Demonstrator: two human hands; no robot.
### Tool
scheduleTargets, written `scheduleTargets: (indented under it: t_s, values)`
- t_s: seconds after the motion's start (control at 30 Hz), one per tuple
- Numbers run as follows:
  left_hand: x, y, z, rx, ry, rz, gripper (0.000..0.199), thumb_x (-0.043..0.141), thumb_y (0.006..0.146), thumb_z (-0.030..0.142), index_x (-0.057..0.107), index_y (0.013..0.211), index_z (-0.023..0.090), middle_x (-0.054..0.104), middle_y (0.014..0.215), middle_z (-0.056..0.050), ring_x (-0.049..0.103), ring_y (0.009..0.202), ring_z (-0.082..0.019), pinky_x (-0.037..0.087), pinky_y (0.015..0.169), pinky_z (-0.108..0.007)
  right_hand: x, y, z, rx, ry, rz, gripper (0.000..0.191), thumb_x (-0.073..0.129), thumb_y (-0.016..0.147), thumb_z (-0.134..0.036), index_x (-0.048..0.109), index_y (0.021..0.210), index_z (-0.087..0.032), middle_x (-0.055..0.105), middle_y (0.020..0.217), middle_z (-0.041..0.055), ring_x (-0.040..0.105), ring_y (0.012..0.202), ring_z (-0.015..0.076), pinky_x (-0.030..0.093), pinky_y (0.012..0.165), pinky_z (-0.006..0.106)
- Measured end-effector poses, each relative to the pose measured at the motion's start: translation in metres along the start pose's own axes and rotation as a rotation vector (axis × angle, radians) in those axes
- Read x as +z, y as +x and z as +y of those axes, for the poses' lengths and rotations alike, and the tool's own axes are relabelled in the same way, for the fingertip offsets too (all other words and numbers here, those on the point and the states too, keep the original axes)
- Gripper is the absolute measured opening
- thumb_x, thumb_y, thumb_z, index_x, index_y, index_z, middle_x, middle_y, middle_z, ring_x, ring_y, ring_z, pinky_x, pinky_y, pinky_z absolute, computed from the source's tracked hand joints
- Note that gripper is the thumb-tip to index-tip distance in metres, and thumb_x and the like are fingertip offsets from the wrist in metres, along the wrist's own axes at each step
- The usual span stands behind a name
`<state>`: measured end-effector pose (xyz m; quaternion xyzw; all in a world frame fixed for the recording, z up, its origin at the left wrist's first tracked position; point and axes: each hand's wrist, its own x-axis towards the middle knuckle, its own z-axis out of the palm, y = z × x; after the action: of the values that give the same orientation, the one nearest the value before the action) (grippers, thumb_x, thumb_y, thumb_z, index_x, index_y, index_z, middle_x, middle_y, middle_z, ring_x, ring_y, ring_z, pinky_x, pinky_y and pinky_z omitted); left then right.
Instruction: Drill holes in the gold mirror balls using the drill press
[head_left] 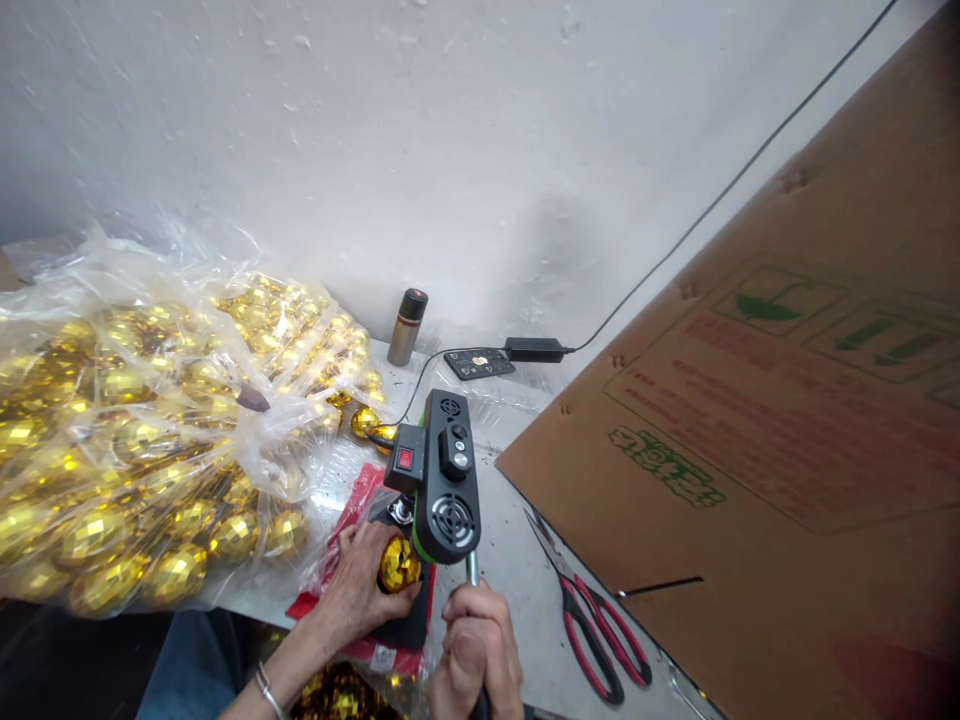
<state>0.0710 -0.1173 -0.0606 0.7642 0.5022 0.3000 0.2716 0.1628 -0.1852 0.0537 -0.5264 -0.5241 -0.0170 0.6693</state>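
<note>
Gold faceted ball (399, 565) held in the left hand (358, 575): its far and left sides are cupped by the fingers, its near side covered by the thumb. Metal rod (472, 569) gripped by the right hand (480, 645), fingers curled fully round. Ball placed over the black base (405, 633), by the near end of the black device (448, 490); whether the two are touching cannot be told.

Main hazard, as judged: a pinch. Should the device be driven by the rod, the left fingers could be caught, so closely are they set beside it. A crooked hold might let the ball be rolled aside or its facets be scuffed — a round surface is not easily kept square.

Red sheet (367, 483) seen around the base; if it is slippery, the base could be shifted by a hard pull. Thin cord (414, 397) strung from the device toward the adapter (534, 349), past loose balls (365, 420); a snag could be caused there. Setting of the red switch (405, 458) not readable.

Farther out: scissors (592, 620) laid right of the right hand, handles nearest — easily knocked by a wide swing. Clear bag (285, 450) heaped at left; if nudged, balls could be spilled across the table (514, 580).
</note>
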Motion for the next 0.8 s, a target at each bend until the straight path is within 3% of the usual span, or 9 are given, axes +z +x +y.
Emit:
scheduleTargets:
  t_s: [0.6, 0.8]
  values:
    - [0.000, 0.002, 0.002, -0.035, -0.011, -0.016, 0.035, 0.076, 0.070, 0.026, 0.062, 0.103, 0.022, 0.071, 0.102, -0.008, 0.067, 0.101, -0.034, 0.046, 0.097, -0.053, -0.004, -0.009, 0.019, -0.028, -0.020, -0.030, 0.032, 0.039, 0.106, -0.014, 0.048, 0.076, -0.023, 0.056, 0.077, -0.0056, 0.053, 0.068, 0.0106, 0.050, 0.094, 0.032]
    - [0.002, 0.003, 0.000, -0.041, -0.020, -0.011, 0.036, 0.076, 0.070, 0.025, 0.064, 0.103, 0.020, 0.071, 0.100, -0.008, 0.068, 0.100, -0.035, 0.046, 0.099, -0.056, 0.004, -0.005, 0.035, -0.226, -0.013, 0.083, 0.036, 0.040, 0.106, -0.017, 0.046, 0.071, -0.023, 0.052, 0.068, -0.0064, 0.048, 0.057, 0.0100, 0.051, 0.084, 0.029]
